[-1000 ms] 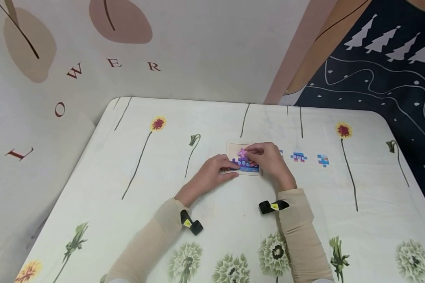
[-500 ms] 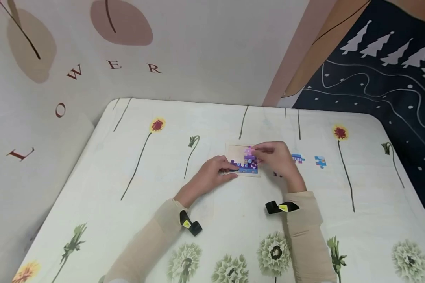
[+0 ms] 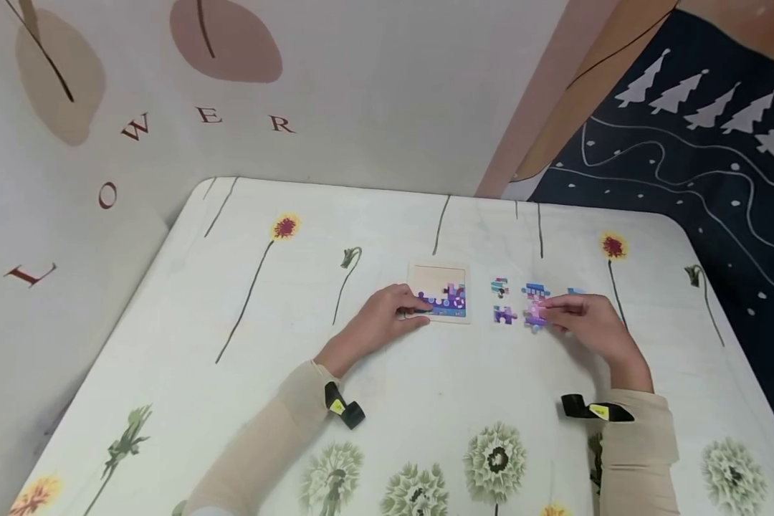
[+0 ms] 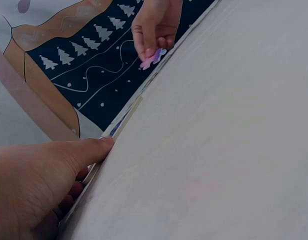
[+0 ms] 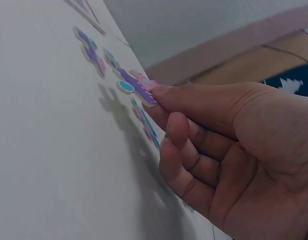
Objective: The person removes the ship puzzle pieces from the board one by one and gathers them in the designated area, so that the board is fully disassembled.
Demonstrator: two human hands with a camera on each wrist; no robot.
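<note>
Only partly filled, the puzzle board [image 3: 438, 276] clasped by the left grip [image 3: 384, 314] lies bare beyond its bottom pieces [image 3: 448, 311], while the right grip [image 3: 588, 324] pinches a pink-purple piece [image 3: 533, 314], with loose pieces [image 3: 504, 314] beside it unplaced.

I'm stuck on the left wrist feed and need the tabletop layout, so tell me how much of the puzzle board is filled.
Observer: In the head view, the puzzle board has printed pieces along its near side and partway up its right; the rest is bare wood.

Operator: Now count the loose pieces on the table.

Observer: Four loose pieces show on the table in the head view, one partly hidden by the right hand.

Operator: Say whether the piece in that hand is down on the table.

Observer: No. In the right wrist view, the pink and purple piece is apart from its shadow, so it is held above the table.
</note>
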